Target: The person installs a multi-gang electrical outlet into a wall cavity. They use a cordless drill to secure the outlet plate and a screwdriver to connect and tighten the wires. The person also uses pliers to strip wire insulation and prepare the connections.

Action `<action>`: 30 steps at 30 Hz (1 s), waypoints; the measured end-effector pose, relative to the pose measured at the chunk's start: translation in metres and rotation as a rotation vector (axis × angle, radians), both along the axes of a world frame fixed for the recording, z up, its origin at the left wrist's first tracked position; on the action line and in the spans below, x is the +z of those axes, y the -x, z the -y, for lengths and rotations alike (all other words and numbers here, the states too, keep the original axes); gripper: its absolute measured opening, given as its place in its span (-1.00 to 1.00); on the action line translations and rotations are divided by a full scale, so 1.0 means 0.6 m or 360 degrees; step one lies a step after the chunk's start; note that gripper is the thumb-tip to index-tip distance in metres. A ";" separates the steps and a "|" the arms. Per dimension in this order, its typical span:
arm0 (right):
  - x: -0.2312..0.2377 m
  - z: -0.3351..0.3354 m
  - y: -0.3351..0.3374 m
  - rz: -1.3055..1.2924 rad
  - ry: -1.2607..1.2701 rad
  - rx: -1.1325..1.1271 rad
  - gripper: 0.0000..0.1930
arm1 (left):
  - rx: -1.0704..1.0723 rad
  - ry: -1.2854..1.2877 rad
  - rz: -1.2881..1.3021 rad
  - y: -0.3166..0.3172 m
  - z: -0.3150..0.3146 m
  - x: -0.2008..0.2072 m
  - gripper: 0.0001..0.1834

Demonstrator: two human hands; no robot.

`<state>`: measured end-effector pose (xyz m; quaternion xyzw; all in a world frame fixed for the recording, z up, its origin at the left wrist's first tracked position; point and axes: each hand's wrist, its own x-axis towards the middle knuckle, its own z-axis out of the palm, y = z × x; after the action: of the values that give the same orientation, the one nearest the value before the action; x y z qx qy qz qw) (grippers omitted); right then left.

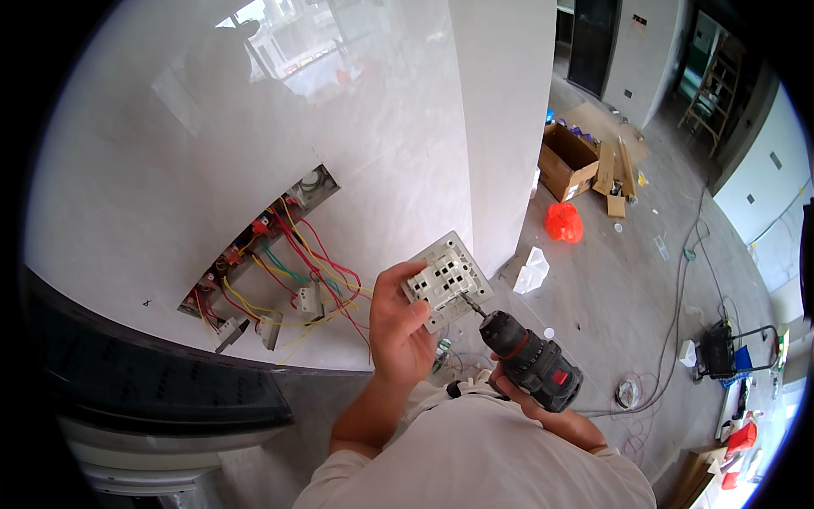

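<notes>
My left hand point(400, 327) grips a white square wall switch or socket plate point(449, 276) by its edge, thumb on its back. Rows of dark terminal holes face me; the plate's front is hidden. In my right hand point(514, 390) is a black and grey cordless drill point(534, 360), its handle mostly out of sight. The slim bit point(475, 305) meets the back of the plate near its lower right edge. Left of my hands, red, yellow and green wires point(318, 259) come out of a long slot point(318, 182) in the wall. Several small white modules point(309, 301) hang from them.
The glossy pale wall point(390, 110) stands close on the left. On the floor to the right lie an open cardboard box point(566, 163), a red plastic bag point(563, 222), white packaging point(532, 271) and long cables point(674, 314). A stepladder point(715, 89) stands far right, beyond a black-framed cart point(721, 352).
</notes>
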<state>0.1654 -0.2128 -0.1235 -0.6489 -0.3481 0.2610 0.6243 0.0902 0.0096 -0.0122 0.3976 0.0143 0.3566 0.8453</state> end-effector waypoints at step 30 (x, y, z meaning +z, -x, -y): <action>0.062 -0.031 -0.018 -0.0239 -0.0079 0.0115 -0.74 | 0.0033 -0.0523 -0.0031 0.021 -0.030 -0.022 -0.29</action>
<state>0.1761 -0.1942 -0.0865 -0.5988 -0.3298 0.3226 0.6547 0.0773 0.0277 -0.0253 0.5336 -0.0319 0.3591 0.7651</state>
